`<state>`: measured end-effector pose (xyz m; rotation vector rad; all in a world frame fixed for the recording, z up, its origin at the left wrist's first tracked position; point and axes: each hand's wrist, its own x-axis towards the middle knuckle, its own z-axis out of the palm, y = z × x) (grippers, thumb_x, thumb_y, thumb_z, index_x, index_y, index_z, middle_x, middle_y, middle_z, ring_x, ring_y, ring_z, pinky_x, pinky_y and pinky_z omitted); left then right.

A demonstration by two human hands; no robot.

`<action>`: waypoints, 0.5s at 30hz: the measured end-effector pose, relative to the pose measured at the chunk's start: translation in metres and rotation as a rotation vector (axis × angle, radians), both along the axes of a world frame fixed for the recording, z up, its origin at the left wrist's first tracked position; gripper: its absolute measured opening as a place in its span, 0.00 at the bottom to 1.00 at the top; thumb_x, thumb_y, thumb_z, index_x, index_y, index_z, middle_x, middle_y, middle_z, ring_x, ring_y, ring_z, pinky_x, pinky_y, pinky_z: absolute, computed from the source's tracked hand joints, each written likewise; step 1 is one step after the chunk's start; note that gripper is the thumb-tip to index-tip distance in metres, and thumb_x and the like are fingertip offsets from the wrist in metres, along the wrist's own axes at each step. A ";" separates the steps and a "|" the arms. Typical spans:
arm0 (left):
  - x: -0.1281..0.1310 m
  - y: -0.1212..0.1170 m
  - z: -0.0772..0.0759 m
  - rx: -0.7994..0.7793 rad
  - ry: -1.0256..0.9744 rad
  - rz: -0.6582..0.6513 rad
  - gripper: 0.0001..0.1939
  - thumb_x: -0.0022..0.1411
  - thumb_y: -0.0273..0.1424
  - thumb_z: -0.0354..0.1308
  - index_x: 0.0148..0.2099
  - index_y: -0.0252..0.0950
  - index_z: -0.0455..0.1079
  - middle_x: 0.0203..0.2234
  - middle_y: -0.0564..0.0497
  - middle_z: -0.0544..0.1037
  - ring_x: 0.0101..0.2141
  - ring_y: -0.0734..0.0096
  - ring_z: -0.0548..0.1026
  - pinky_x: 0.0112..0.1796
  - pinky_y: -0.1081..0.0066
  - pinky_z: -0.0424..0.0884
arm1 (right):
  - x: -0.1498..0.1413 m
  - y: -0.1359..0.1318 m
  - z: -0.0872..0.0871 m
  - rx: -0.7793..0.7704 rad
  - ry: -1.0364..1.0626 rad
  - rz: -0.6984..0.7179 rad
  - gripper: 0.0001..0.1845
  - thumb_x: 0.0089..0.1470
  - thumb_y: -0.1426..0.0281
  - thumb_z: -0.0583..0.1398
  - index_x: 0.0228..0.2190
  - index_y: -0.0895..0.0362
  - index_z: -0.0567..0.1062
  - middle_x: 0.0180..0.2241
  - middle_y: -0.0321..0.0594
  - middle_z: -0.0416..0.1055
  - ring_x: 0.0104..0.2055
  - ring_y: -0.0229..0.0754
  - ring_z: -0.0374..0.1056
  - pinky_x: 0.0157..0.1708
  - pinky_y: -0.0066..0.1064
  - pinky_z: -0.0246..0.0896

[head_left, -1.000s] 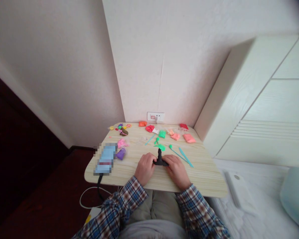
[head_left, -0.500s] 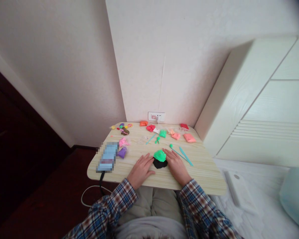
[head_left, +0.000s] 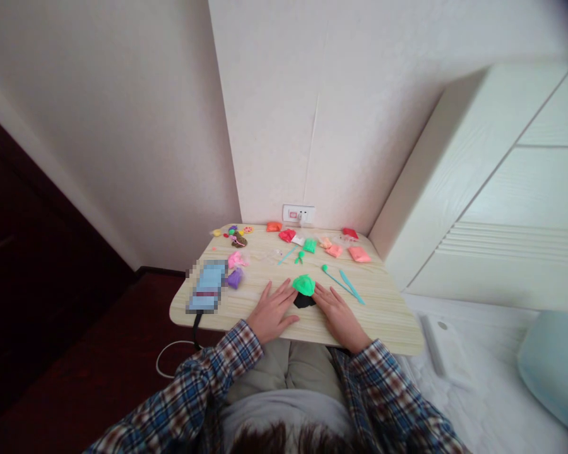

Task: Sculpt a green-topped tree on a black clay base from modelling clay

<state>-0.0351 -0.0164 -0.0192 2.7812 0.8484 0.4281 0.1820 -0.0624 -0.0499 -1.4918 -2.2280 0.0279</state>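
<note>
A bright green lump of modelling clay (head_left: 303, 284) rests over a flat piece of black clay (head_left: 303, 301) near the table's front edge. On its left side lies my left hand (head_left: 273, 313), fingers stretched out and spread, the fingertips at the edge of the clay. From the right, my right hand (head_left: 341, 318) also reaches the clay's edge with its fingers extended. Neither hand is closed round anything. Just beyond the right hand are a light blue modelling knife (head_left: 351, 287) and a thin blue stick with a green ball (head_left: 336, 280).
Packs of clay in orange (head_left: 274, 226), red (head_left: 287, 235), green (head_left: 309, 245) and coral (head_left: 359, 254) line the table's far side. Pink clay (head_left: 237, 259), purple clay (head_left: 235, 279) and a blurred-out phone (head_left: 207, 286) sit at the left. A wall socket (head_left: 298, 214) is behind.
The view has tilted slightly, so the table appears higher. Both hands stay beside the clay, and less of the black piece shows below the green lump.
</note>
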 end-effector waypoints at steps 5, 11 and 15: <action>0.000 0.000 0.000 -0.008 -0.025 0.028 0.31 0.64 0.41 0.49 0.65 0.36 0.49 0.63 0.43 0.56 0.65 0.59 0.45 0.60 0.46 0.38 | 0.000 0.000 0.001 -0.004 0.047 0.010 0.42 0.40 0.88 0.46 0.58 0.58 0.62 0.61 0.45 0.58 0.65 0.42 0.47 0.62 0.50 0.45; 0.001 0.003 0.001 -0.016 -0.080 0.056 0.28 0.63 0.38 0.51 0.63 0.39 0.54 0.61 0.43 0.60 0.64 0.59 0.48 0.60 0.47 0.41 | -0.002 0.002 0.000 -0.032 0.195 0.010 0.38 0.45 0.86 0.46 0.58 0.56 0.62 0.59 0.46 0.60 0.64 0.43 0.50 0.62 0.50 0.44; 0.003 0.005 0.001 -0.033 -0.102 0.108 0.31 0.63 0.39 0.51 0.65 0.37 0.50 0.63 0.40 0.55 0.64 0.58 0.49 0.60 0.46 0.43 | -0.005 0.012 0.007 -0.030 0.353 -0.030 0.32 0.53 0.79 0.49 0.59 0.55 0.58 0.58 0.48 0.62 0.61 0.44 0.56 0.59 0.47 0.52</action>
